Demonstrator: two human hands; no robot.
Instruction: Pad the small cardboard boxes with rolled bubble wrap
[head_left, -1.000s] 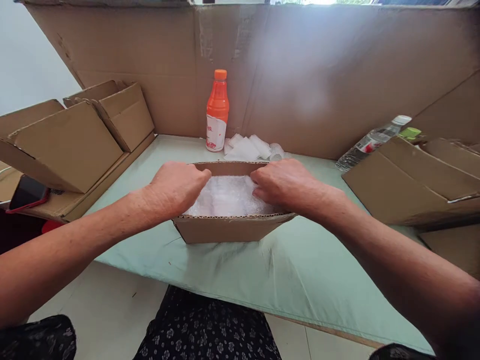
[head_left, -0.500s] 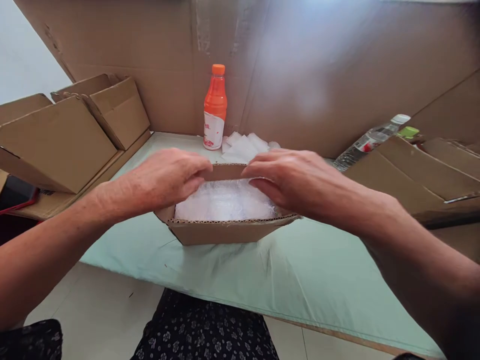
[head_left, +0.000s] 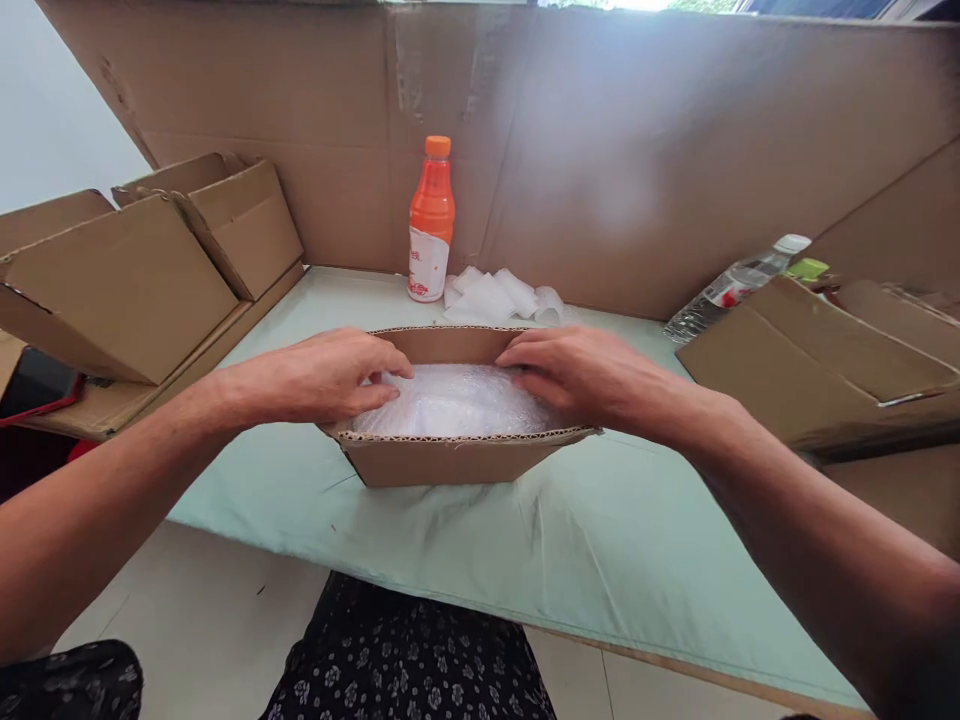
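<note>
An open cardboard box [head_left: 442, 465] stands on the pale green cloth-covered table in front of me. Clear bubble wrap [head_left: 465, 400] fills its inside; whatever lies beneath cannot be made out. Over the left end of the box, my left hand [head_left: 345, 375] has thumb and fingers apart, its tips touching the wrap. My right hand [head_left: 574, 372] rests at the opposite end, fingers stretched over the wrap and the thumb set apart below them. Neither hand visibly grips anything.
Behind the box are an orange bottle [head_left: 430, 230] and crumpled white foam sheets [head_left: 495, 296]. Cardboard boxes [head_left: 120, 280] stand at left beside a dark red-edged object [head_left: 37, 385]. A clear bottle [head_left: 731, 290] leans by another carton [head_left: 802, 360] at right. Tall cardboard [head_left: 337, 130] walls the back.
Both hands have lowered from above the box onto the bubble wrap. My left hand has moved slightly left and its fingers have spread. The view has tilted up a little.
</note>
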